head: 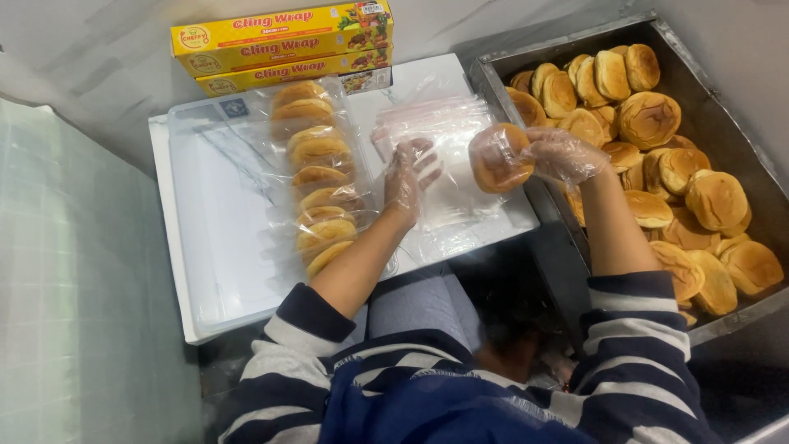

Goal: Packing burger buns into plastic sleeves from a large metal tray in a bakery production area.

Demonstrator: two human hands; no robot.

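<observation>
The right hand, in a thin clear glove, is holding a round golden bun by its edge, fingers curled around it, lifting it clear between the metal tray and the white board. The left hand, gloved too, is resting with fingers spread wide on the stack of clear plastic bags, holding nothing, apparently pinning the slippery pile flat so a single bag can be separated. The tray is sitting just to the right, heaped with loose buns, close enough that the right hand is only reaching a short way. On the board's left part, a row of bagged buns is lying edge to edge, overlapping, kept apart from the loose ones. At the far edge, yellow boxes of cling film are stacked, well out of the working space. Striped sleeves are pushed up off the forearms.
</observation>
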